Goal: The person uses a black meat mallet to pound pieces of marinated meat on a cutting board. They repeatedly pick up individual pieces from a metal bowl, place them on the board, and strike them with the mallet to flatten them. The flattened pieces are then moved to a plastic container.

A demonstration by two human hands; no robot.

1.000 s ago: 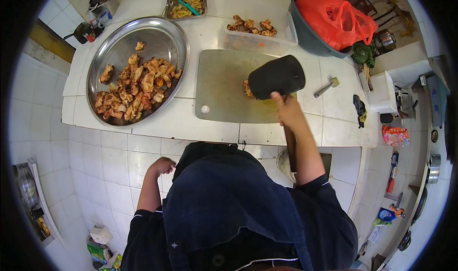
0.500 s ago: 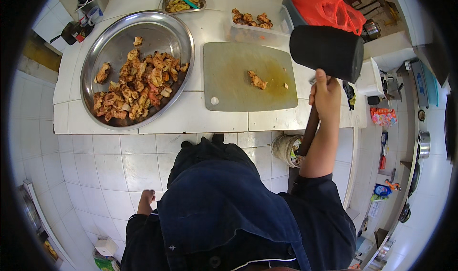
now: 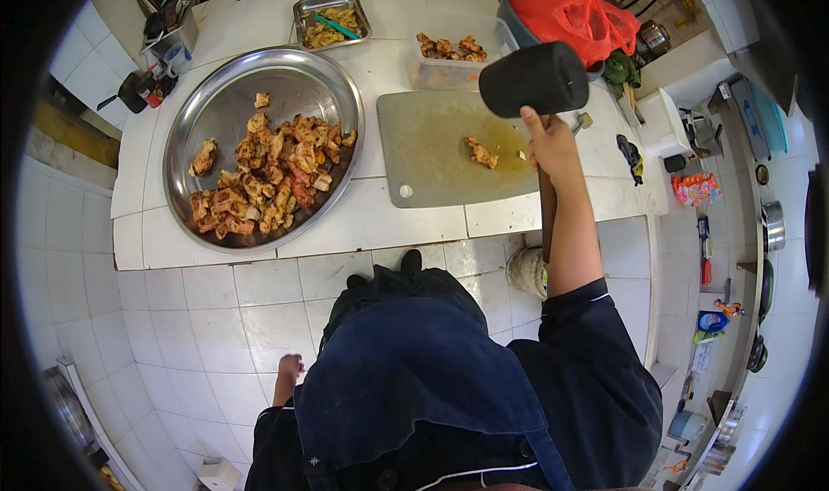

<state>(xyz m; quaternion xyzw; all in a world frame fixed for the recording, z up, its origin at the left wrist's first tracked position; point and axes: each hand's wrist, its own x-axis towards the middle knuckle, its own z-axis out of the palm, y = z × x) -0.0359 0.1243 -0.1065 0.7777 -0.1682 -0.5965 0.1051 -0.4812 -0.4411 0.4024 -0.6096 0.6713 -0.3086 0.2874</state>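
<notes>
My right hand (image 3: 554,145) is closed round the handle of a black-headed mallet (image 3: 535,81), just below its thick head. The mallet is raised over the right part of a greenish cutting board (image 3: 423,167), and its dark handle points down toward me. One browned, bony piece of meat (image 3: 482,153) lies on the board with a small scrap beside it. To the left, a wide steel tray (image 3: 179,171) holds a heap of similar meat pieces (image 3: 268,167). My left hand (image 3: 291,368) hangs low at my side, fingers loosely curled, nothing visible in it.
Behind the board stands a clear plastic box (image 3: 436,76) with several meat pieces. A small steel tray (image 3: 299,14) with yellowish food and a green utensil is farther back. A red plastic bag (image 3: 566,16) fills a tub at the back right. A bucket (image 3: 524,272) stands below the counter.
My right hand has carried the mallet leftward, so its head now overlaps the board's far right corner. The whole view has shifted slightly. The meat piece stays on the board.
</notes>
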